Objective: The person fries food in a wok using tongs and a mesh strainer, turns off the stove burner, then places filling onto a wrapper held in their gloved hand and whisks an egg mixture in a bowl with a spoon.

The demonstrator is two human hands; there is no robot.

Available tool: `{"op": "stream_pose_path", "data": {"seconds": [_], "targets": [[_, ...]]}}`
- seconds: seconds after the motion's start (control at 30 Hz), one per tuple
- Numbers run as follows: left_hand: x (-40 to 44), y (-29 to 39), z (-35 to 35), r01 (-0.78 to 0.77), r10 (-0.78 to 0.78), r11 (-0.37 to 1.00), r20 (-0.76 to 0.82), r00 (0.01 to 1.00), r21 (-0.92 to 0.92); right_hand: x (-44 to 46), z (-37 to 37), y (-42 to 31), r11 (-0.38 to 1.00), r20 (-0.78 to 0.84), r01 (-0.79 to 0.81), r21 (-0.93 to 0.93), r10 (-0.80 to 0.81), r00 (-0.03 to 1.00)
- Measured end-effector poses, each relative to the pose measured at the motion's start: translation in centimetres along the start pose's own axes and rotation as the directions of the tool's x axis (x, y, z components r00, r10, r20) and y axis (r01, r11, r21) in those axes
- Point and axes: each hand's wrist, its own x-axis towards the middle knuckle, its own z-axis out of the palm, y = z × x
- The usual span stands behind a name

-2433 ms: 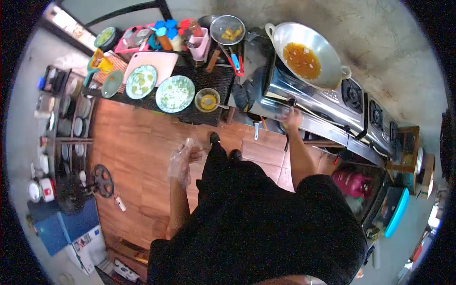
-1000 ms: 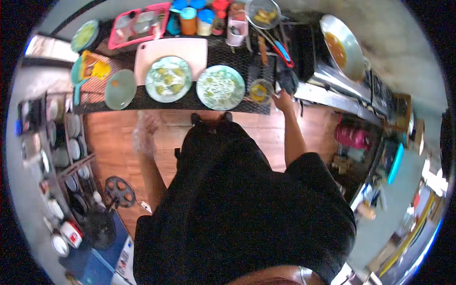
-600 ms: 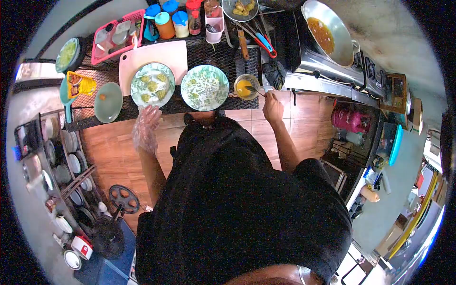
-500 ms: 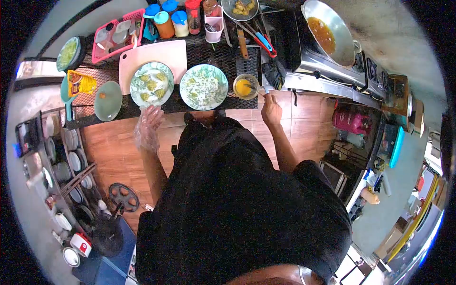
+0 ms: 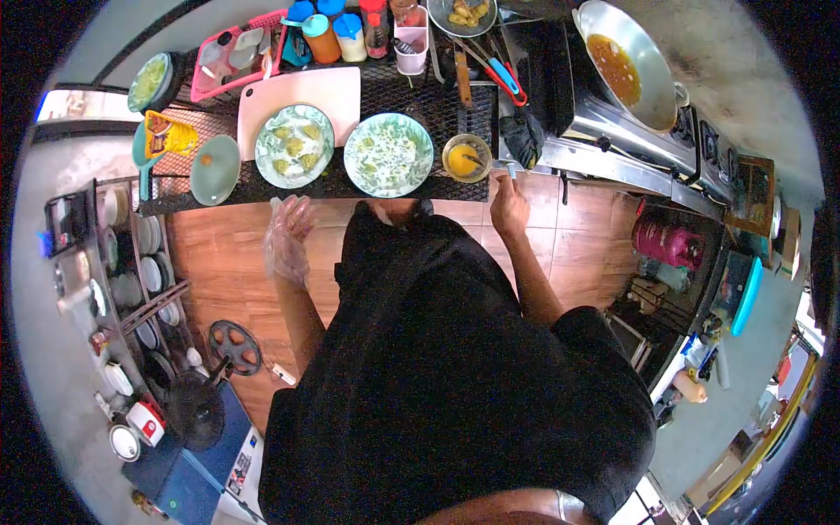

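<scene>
My left hand (image 5: 290,229), in a clear plastic glove, hangs before the counter's front edge with its fingers apart, holding nothing. Just above it, a patterned plate (image 5: 294,146) with several greenish-yellow lumps rests partly on a pink cutting board (image 5: 262,94). Another patterned plate (image 5: 388,155), with pale green pieces, is to its right. A small bowl (image 5: 466,158) of yellow liquid stands near the counter's right end. The spoon (image 5: 473,160) dips into that liquid, its handle pointing toward my right hand (image 5: 510,208), whose fingers are closed on the handle's end.
To the right is a stove (image 5: 612,156) bearing a wok (image 5: 623,68) of brown oil. A strainer (image 5: 462,16) with fried pieces, jars (image 5: 321,44), a pink basket (image 5: 238,61) and a green oval dish (image 5: 215,171) stand on the counter. A dish rack (image 5: 140,262) is at left.
My right hand has left the stove front and taken hold of the spoon in the bowl. My left hand has moved up to the counter edge. The view has turned toward the counter.
</scene>
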Motion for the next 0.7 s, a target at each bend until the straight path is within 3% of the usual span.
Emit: {"op": "stream_pose_path", "data": {"seconds": [0.1, 0.2, 0.27, 0.3, 0.4, 0.47, 0.5, 0.53, 0.6, 0.67, 0.7], "targets": [[1.3, -0.3, -1.8, -0.022, 0.023, 0.998, 0.019, 1.000, -0.052, 0.0, 0.0, -1.5, 0.993, -0.026, -0.105, -0.050, 0.104, 0.994], [2.3, 1.9, -1.7, 0.087, -0.089, 0.995, -0.069, 0.994, -0.040, -0.7, -0.4, -3.0, 0.975, -0.023, -0.214, -0.060, 0.213, 0.977], [2.8, 3.1, -1.9, 0.009, -0.013, 0.998, -0.044, 0.999, -0.068, -0.9, -0.9, -4.8, 0.976, -0.078, -0.212, -0.054, 0.207, 0.975], [3.2, 3.6, -2.7, -0.047, 0.047, 0.995, -0.008, 0.999, -0.084, -1.0, -0.1, -4.6, 0.971, -0.032, -0.220, -0.092, 0.218, 0.975], [5.7, 5.8, -4.9, 0.041, -0.040, 0.993, 0.020, 0.999, -0.108, -1.3, 0.3, -7.7, 0.954, -0.257, -0.300, -0.027, 0.283, 0.924], [7.5, 6.5, -6.8, 0.078, -0.073, 0.989, 0.044, 0.996, -0.122, -1.3, 0.7, -8.6, 0.913, -0.141, -0.398, -0.085, 0.385, 0.912], [8.7, 6.1, -8.3, 0.015, -0.015, 1.000, 0.121, 0.993, -0.003, -1.1, 1.1, -9.0, 0.837, -0.134, -0.543, -0.067, 0.531, 0.836], [9.4, 6.7, -8.9, -0.061, 0.038, 0.992, 0.201, 0.979, 0.109, -0.9, 1.0, -10.1, 0.804, -0.174, -0.593, -0.045, 0.578, 0.797], [10.4, 7.7, -10.0, -0.073, 0.029, 0.980, 0.232, 0.972, 0.182, -1.0, 0.8, -11.9, 0.787, -0.215, -0.616, 0.033, 0.607, 0.765], [11.9, 8.1, -11.3, -0.077, 0.018, 0.979, 0.291, 0.956, 0.191, -1.3, 2.3, -11.1, 0.740, -0.273, -0.521, 0.426, 0.654, 0.705], [12.7, 8.3, -11.9, -0.072, 0.011, 0.978, 0.296, 0.955, 0.196, -1.3, 2.7, -11.4, 0.751, -0.345, -0.470, 0.464, 0.642, 0.685]]}}
